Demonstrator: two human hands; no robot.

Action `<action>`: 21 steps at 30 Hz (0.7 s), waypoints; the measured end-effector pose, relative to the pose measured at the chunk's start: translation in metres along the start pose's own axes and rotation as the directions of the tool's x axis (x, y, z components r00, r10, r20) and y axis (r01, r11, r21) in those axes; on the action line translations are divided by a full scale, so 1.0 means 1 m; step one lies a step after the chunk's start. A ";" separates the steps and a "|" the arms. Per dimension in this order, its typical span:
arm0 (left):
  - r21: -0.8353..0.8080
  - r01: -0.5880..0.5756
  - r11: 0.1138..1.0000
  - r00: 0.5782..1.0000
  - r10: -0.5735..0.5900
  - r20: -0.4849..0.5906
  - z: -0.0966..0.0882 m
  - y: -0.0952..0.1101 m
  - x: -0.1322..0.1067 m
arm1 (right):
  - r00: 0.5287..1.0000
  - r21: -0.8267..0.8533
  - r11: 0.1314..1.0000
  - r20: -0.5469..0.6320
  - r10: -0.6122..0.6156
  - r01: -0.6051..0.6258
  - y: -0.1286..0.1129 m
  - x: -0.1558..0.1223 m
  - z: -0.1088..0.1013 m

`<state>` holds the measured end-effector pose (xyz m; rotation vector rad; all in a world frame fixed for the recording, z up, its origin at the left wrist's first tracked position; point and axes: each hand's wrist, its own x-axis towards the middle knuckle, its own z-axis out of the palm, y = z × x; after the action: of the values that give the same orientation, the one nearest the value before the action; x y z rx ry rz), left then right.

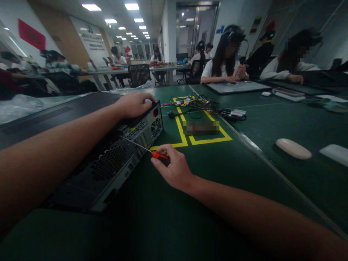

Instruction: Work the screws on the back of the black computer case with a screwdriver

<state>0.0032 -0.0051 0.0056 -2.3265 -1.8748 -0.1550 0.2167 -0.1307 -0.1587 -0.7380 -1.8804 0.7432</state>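
A black desktop computer case (114, 159) lies on its side on the green table (190, 217), its rear panel with fan grille facing right. My left hand (134, 104) rests palm-down on the case's top far corner, fingers curled over the edge. My right hand (174, 168) grips a screwdriver (152, 152) by its orange handle. Its thin metal shaft points left and its tip touches the rear panel of the case.
Yellow tape outlines (181, 134) mark the table beside the case. A tangle of cables and plugs (206, 107) lies beyond them. Two white objects (293, 148) sit at right. Other people sit at the far side of the table with flat panels (236, 87).
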 end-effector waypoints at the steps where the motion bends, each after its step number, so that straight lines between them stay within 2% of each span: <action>1: 0.001 0.000 1.000 1.000 0.000 0.002 0.000 0.000 0.000 | 1.000 0.001 1.000 0.003 0.004 -0.004 0.000 0.000 0.000; 13: -0.066 -0.009 0.998 1.000 0.008 -0.011 0.000 0.000 -0.001 | 1.000 0.010 1.000 0.002 0.010 -0.010 0.000 0.000 0.001; 21: -0.050 -0.003 0.999 1.000 0.003 0.000 -0.001 0.000 -0.001 | 1.000 0.033 0.999 0.000 0.007 -0.007 0.000 0.000 0.001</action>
<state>0.0034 -0.0061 0.0063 -2.3615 -1.8881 -0.2037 0.2160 -0.1304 -0.1590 -0.7243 -1.8616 0.7773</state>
